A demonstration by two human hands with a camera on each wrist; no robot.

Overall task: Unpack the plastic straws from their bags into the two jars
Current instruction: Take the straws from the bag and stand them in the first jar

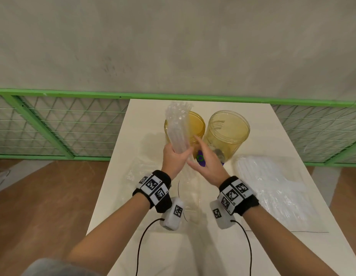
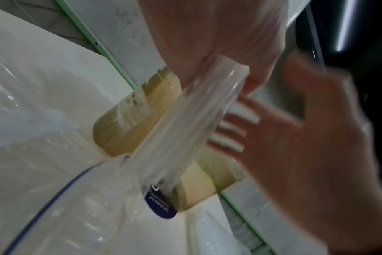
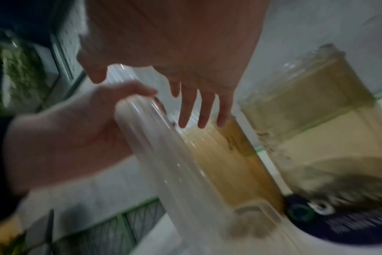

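My left hand (image 1: 176, 156) grips the lower end of a bundle of clear straws (image 1: 178, 128) in its clear bag. The bundle stands nearly upright in front of the left amber jar (image 1: 196, 124), with crinkled plastic at its top. The right amber jar (image 1: 228, 130) stands beside it. My right hand (image 1: 203, 154) is open with straight fingers, just right of the bundle's base; whether it touches is unclear. In the left wrist view the bundle (image 2: 199, 112) crosses the jar (image 2: 124, 120). In the right wrist view my fingers (image 3: 203, 107) hang next to the bundle (image 3: 164, 155).
More bagged straws (image 1: 272, 182) lie at the table's right side. A flat clear bag (image 1: 137, 170) lies at the left, and a bag with a purple label (image 1: 201, 159) sits before the jars. A green mesh fence (image 1: 53, 126) runs behind the white table (image 1: 282, 140).
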